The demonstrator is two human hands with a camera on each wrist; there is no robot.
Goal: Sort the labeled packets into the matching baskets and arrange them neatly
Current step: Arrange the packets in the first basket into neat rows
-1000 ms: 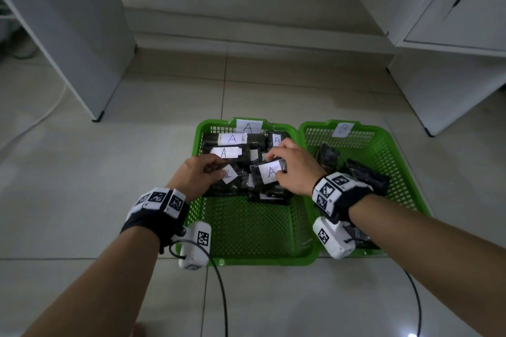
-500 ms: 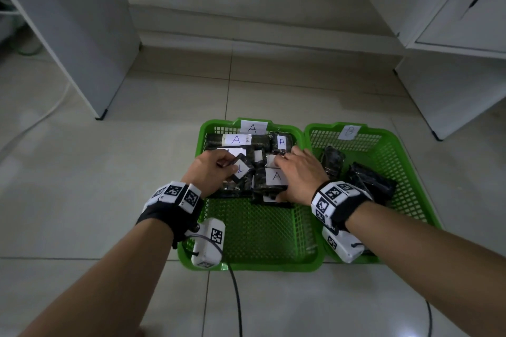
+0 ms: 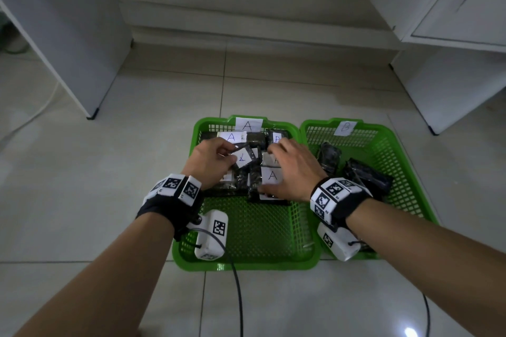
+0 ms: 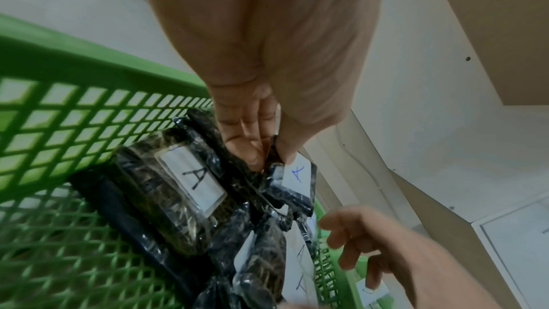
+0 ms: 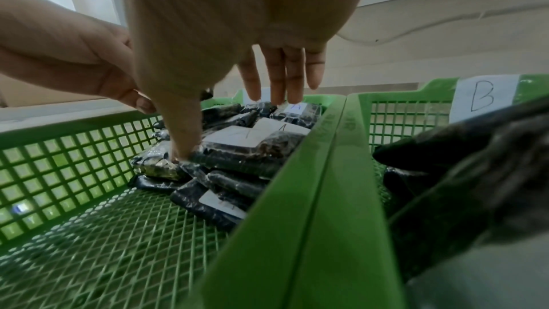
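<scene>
**Packet A held at one edge over the A basket**

The left hand (image 3: pixel 209 164) has its grip pinched on the upper edge of a dark packet (image 4: pixel 292 181) labelled A. The packet hangs below the grip, tilted, over the left half of the A basket (image 3: pixel 247 265), above the other A packets (image 4: pixel 190 187). The left hand is therefore the nearer one for setting it down.

The right hand (image 3: pixel 290 169) lies spread, its thumb (image 5: pixel 181 140) pressing a packet near the right wall.

The B basket (image 3: pixel 383 139) stands touching alongside on the floor; its packets (image 3: pixel 364 175) show no readable labels. Lower packet layers are hidden.
</scene>
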